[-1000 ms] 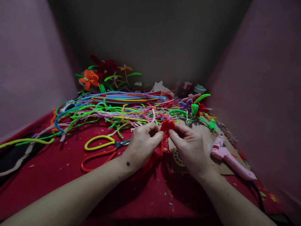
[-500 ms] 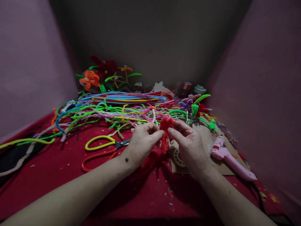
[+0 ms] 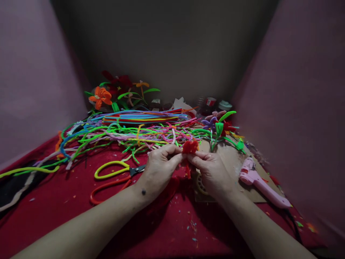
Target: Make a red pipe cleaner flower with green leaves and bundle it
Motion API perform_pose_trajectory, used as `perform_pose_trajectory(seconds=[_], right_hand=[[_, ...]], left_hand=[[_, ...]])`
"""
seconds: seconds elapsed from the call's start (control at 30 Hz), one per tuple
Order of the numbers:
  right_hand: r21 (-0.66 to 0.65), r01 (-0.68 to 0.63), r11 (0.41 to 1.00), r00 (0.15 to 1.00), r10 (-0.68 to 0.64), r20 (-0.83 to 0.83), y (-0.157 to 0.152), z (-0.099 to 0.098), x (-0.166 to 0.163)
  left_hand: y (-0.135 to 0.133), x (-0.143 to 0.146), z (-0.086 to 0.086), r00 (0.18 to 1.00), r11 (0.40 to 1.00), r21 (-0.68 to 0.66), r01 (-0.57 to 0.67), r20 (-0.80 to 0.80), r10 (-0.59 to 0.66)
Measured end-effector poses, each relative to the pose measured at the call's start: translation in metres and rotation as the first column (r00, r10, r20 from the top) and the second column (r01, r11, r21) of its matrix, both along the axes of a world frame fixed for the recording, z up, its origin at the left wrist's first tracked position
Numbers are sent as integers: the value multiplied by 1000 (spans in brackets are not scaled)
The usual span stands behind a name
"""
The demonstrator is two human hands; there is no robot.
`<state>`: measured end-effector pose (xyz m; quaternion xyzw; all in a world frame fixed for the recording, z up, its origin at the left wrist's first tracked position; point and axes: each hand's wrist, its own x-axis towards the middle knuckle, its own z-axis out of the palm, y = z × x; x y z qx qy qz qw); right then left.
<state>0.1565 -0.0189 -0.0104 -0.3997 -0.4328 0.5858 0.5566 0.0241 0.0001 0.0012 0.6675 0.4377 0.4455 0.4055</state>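
Observation:
Between my two hands is a small piece of red pipe cleaner (image 3: 190, 146), bunched and rounded at the top, with a short end hanging below the fingers. My left hand (image 3: 164, 163) pinches it from the left between thumb and fingers. From the other side my right hand (image 3: 208, 169) grips it too, the fingertips of both hands nearly meeting. My fingers cover the middle of the piece. Scissors (image 3: 131, 170) with one yellow and one red handle lie left of my left hand, their blade tips hidden behind it.
Loose colourful pipe cleaners (image 3: 113, 135) spread behind my hands, with a straight bundle (image 3: 142, 117) beyond. Pipe-cleaner flowers stand at the back left (image 3: 100, 97) and right (image 3: 211, 123). A pink glue gun (image 3: 262, 185) rests on cardboard (image 3: 234, 163), beside a round holed disc (image 3: 201, 183).
The top of the red piece now looks lower and more compact, and my fingertips have come closer together beneath it. The whole view has shifted slightly.

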Motion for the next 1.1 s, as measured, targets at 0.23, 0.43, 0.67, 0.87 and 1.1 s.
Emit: perform_pose_trajectory(seconds=[0.23, 0.43, 0.67, 0.87, 1.1], right_hand=[[28, 8, 1000, 1000, -8, 27, 2, -4, 2], [-10, 56, 998, 983, -53, 177, 0, 1, 4], [88, 64, 994, 903, -96, 420, -2, 2, 5], [204, 48, 978, 783, -163, 601, -4, 4, 6], [243, 50, 969, 756, -196, 625, -6, 6, 5]], left_hand=[[6, -2, 0, 999, 999, -34, 9, 33, -8], [8, -4, 6, 993, 999, 49, -15, 117, 9], [9, -14, 1, 980, 859, 511, -18, -161, 116], [13, -20, -3, 962, 723, 682, 112, -257, 94], [14, -21, -1, 953, 761, 643, 89, -277, 122]])
